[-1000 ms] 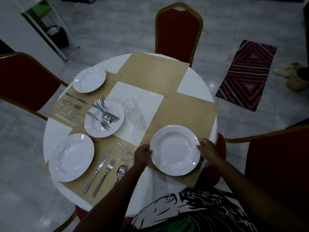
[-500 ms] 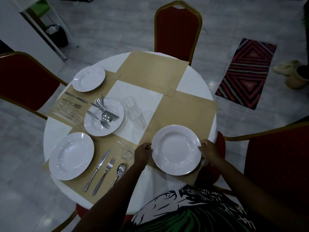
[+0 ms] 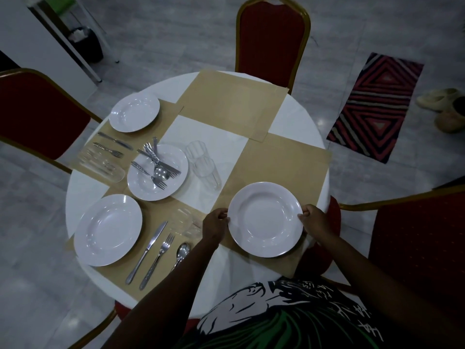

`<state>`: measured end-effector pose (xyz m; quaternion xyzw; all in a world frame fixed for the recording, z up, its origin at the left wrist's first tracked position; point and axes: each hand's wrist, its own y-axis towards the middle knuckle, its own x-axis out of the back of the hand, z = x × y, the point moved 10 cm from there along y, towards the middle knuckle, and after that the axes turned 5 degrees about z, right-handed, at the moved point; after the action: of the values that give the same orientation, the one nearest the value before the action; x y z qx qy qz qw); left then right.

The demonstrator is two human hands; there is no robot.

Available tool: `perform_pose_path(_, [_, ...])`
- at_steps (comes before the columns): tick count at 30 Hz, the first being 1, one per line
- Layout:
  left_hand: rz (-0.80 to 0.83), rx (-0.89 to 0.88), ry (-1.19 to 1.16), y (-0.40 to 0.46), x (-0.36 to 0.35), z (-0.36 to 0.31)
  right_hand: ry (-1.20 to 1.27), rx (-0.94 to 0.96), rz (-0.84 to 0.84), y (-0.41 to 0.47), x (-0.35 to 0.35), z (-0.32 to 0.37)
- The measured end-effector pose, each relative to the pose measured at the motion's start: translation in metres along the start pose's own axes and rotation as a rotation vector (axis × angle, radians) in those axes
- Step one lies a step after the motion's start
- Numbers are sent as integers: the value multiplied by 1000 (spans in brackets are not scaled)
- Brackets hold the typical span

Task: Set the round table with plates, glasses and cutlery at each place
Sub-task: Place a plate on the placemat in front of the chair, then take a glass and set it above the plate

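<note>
Head view: left hand (image 3: 215,224) and right hand (image 3: 314,219) pinch opposite rims of a white plate (image 3: 265,219) on the lower-right placemat (image 3: 284,167). Centre: two glasses (image 3: 203,165); left of them, a cutlery-laden plate (image 3: 157,171).

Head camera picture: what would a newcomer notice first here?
First, the white plate at the near right of the round table, gripped at its rim by the left hand and right hand. Next, the plate piled with cutlery left of centre, beside two clear glasses.
</note>
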<state>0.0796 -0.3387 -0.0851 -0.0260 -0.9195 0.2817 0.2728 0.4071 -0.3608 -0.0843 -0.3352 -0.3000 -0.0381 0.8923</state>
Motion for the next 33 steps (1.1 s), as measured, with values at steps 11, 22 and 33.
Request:
perform_pose_path(11, [-11,1,-7,-11,9,-16,-252,168,-127,7,9,51])
perform_pose_path(22, [-187,-2,-177,-10,38,-40,-198,628,140,1,-78,221])
perform_pose_path(33, [-275,-181,-253,-5,52,-58,-201,727,259,-4,-126,278])
